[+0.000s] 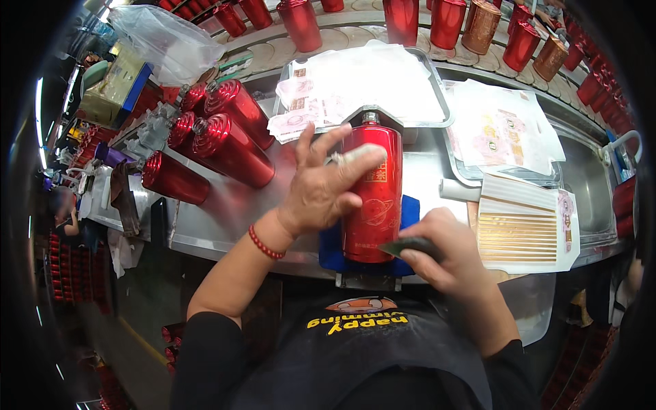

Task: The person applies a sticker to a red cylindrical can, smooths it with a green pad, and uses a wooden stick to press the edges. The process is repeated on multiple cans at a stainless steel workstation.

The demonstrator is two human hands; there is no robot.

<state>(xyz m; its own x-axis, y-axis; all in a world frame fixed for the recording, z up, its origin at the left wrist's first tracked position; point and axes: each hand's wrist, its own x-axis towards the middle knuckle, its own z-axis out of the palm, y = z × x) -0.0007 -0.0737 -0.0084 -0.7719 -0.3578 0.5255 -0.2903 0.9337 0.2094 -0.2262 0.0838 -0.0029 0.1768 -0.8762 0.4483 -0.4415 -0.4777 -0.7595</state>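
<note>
We see pale pink label sheets piled in the metal tray, more sheets to its right, and a gold-striped white sheet beside them.

left: lying red canisters block | far: metal tray, sticker sheets block | right: striped sheet low | free: bare bench left of left hand

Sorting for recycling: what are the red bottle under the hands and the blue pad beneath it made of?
The bottle looks like metal with a glossy red coat: it throws sharp highlights and has a bare silvery neck. The blue pad looks soft and matte, perhaps foam or cloth; I cannot tell which.
</note>
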